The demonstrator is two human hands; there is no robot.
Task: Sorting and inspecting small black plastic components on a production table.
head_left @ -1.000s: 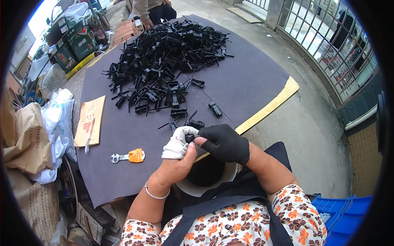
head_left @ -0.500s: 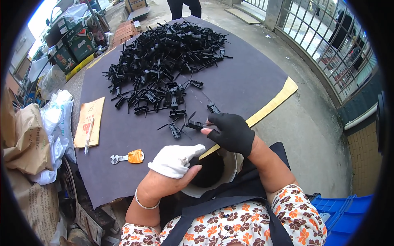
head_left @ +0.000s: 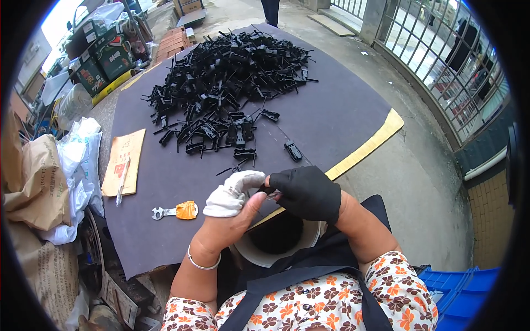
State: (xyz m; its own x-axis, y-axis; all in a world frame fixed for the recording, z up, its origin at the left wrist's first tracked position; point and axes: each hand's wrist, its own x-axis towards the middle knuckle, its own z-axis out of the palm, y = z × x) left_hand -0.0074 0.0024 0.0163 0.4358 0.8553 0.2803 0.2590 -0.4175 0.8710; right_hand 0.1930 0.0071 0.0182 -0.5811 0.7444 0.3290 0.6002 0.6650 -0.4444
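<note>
From where I stand, the person is busy with one small black part (head_left: 266, 189), held up between both hands over the table's near edge, just beyond the bucket (head_left: 255, 256). The left hand (head_left: 234, 197), in a white cloth glove with its thumb bare, is curled around the part. The right hand (head_left: 307, 193), in a snug black glove that leaves fingertips bare, has its fingers drawn in narrow against it; I can't tell whether they grip it too. The step looks like close fingertip work on this single piece, and the next move seems to call for a steady left hold and fine right-hand pressure.

The pile (head_left: 232, 69) is a spiky tangle of dark, plastic-looking bodies with thin arms. It sits on the table (head_left: 342, 110), whose matte, greyish-purple sheet has yellow edging (head_left: 369, 142). A flat metal wrench (head_left: 163, 213) wrapped in orange lies to the left.
</note>
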